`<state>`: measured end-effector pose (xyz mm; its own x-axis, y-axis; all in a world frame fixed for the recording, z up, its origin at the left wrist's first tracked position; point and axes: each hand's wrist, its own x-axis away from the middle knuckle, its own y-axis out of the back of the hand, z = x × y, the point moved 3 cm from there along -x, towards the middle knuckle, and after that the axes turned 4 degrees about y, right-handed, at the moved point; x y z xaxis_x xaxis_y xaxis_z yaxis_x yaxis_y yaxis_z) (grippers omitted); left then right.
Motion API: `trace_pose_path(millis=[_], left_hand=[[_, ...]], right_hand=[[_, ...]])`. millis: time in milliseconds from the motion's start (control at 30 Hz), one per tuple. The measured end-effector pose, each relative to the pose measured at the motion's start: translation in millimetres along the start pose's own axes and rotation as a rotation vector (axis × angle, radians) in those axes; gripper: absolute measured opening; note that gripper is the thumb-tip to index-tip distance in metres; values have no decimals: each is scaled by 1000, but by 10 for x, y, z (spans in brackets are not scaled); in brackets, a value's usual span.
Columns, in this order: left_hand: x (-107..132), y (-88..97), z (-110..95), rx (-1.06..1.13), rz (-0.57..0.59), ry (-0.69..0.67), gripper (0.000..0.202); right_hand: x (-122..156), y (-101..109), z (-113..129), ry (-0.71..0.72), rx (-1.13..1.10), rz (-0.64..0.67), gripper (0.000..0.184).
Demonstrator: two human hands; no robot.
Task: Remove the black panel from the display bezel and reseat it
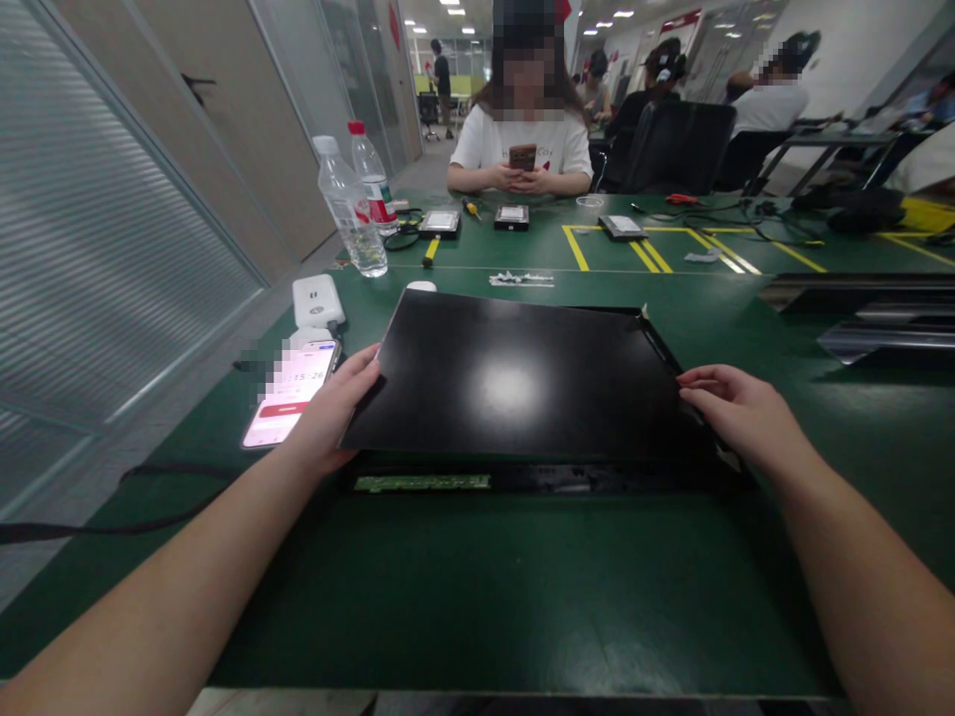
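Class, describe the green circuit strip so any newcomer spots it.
On the dark green table, find the glossy black panel. Along its near edge shows a black frame; the circuit strip lies along that frame's left part, its lighter green standing out from the black.

Black panel (514,373), glossy, tilted over frame (597,478)

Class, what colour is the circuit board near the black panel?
The circuit board is green, in head view.

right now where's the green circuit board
In the head view, the green circuit board shows left of centre, just below the near edge of the black panel, closer to the left hand than to the right hand.
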<state>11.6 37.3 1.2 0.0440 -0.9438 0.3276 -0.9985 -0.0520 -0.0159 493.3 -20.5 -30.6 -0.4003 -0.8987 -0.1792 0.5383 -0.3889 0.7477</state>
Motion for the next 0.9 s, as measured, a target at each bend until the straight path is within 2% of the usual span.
trace_pose_path(millis=[100, 467, 633, 900], left_hand=[[13, -13, -4, 11, 12, 6, 60], [12, -13, -15, 39, -30, 20, 58], [23, -36, -24, 41, -60, 21, 53], [13, -20, -13, 44, -38, 22, 56]], right_hand=[[11, 10, 36, -82, -34, 22, 27], [38, 34, 119, -128, -69, 31, 27], [26, 30, 104, -107, -65, 39, 27], [-23, 66, 47, -56, 33, 0, 23]])
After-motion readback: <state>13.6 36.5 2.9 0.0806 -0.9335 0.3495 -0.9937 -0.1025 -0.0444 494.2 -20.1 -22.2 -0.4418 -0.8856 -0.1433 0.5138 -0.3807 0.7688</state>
